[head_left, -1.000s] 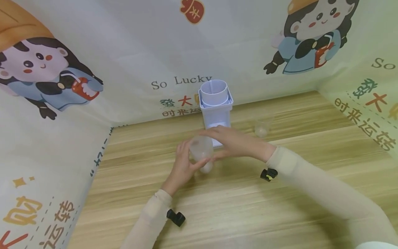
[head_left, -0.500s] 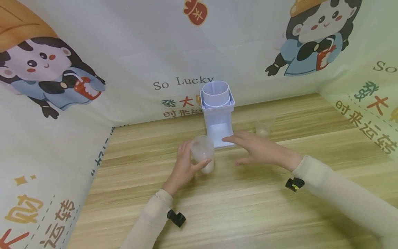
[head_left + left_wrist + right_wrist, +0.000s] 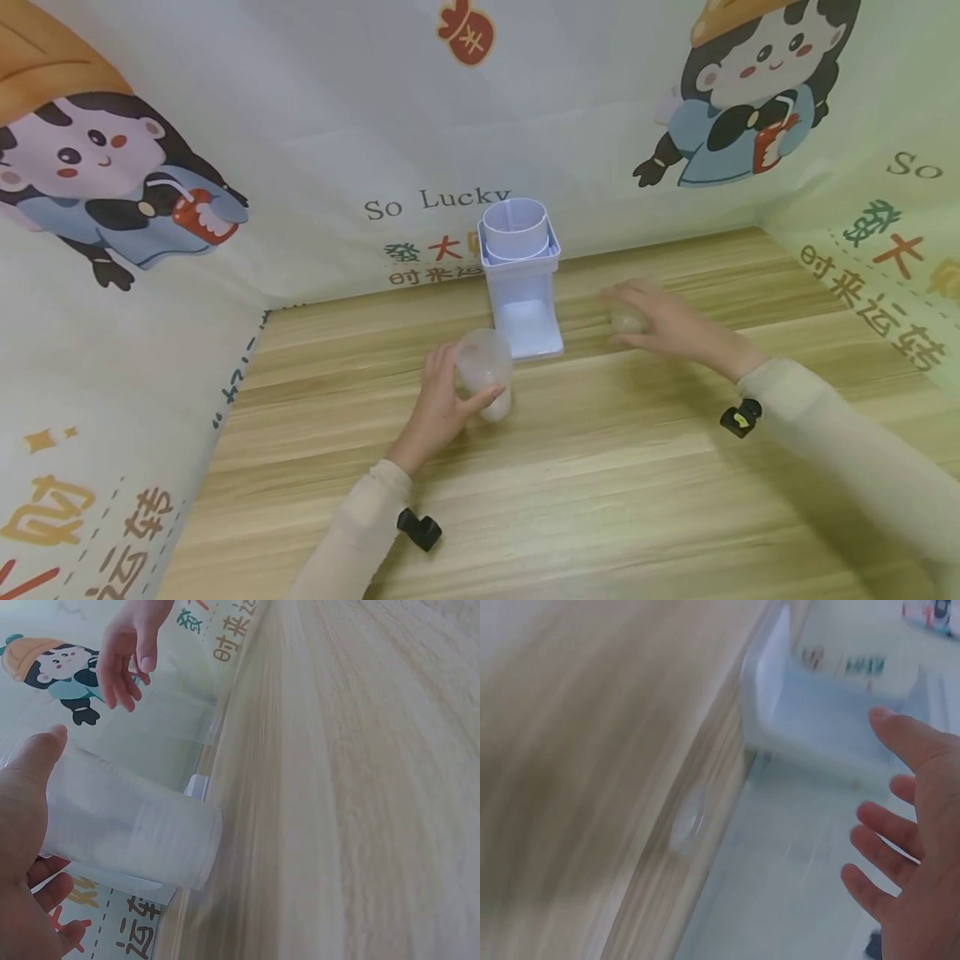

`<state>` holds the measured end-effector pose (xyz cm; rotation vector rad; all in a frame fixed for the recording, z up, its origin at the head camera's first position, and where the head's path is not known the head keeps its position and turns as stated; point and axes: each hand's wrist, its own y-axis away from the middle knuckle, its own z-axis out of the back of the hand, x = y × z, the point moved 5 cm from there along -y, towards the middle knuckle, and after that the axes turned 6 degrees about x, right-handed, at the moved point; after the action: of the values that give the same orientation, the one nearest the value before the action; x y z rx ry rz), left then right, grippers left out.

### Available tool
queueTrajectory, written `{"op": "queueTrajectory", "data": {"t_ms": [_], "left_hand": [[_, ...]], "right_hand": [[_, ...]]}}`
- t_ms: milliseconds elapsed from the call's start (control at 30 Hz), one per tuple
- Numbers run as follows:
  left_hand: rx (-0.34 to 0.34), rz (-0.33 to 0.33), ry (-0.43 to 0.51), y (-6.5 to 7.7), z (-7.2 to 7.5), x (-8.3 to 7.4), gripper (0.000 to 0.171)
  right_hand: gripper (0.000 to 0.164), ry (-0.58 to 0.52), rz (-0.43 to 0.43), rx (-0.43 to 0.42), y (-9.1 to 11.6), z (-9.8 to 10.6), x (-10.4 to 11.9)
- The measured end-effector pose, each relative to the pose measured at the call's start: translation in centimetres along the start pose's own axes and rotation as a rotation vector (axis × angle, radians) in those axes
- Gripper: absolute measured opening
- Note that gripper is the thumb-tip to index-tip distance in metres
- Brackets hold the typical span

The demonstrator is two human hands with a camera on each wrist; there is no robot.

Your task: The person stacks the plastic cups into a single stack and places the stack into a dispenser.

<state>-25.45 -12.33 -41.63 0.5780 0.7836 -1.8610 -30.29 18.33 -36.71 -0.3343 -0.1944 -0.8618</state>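
In the head view a translucent plastic cup (image 3: 486, 354) stands on the table, gripped round its upper side by my left hand (image 3: 442, 400). Faint rings on the cup (image 3: 135, 817) in the left wrist view look like several cups nested together. My right hand (image 3: 671, 325) hovers at a clear cup (image 3: 626, 321) on the right. Its fingers hang loosely bent in the left wrist view, apart from that cup. A pale lavender dispenser (image 3: 525, 292) with a round tube on top stands behind, between the hands.
The wood-grain table (image 3: 585, 483) reaches back to a printed white sheet (image 3: 337, 142) that forms walls at the rear and both sides. The dispenser stands close to the rear wall. A black wrist camera (image 3: 420, 529) is strapped to each sleeve.
My right hand has let go of the cup in my left hand and moved right to the clear cup. My left hand keeps its grip in the same place.
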Motion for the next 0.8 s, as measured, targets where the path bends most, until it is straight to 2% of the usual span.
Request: {"op": "queueTrajectory", "data": {"t_ms": [133,200,433,567,800], "left_hand": [[-0.003,0.005,-0.006,0.4,0.3,0.2,0.078],[-0.004,0.002,-0.001,0.4,0.3,0.2,0.077],[0.016,-0.017,-0.003,-0.4,-0.2,-0.3,0.079],[0.031,-0.013,-0.014,-0.5,-0.3,-0.5,0.080],[0.026,0.020,-0.018,0.3,0.4,-0.1,0.080]], "right_hand": [[0.064,-0.003,-0.086,-0.067,-0.4,1.0,-2.5],[0.065,-0.025,-0.125,-0.073,-0.6,1.4,-3.7],[0.073,-0.147,-0.259,-0.007,-0.4,1.7,-6.7],[0.073,-0.172,-0.289,0.011,-0.2,1.9,-6.9],[0.071,-0.151,-0.261,0.005,-1.1,1.2,-6.4]]}}
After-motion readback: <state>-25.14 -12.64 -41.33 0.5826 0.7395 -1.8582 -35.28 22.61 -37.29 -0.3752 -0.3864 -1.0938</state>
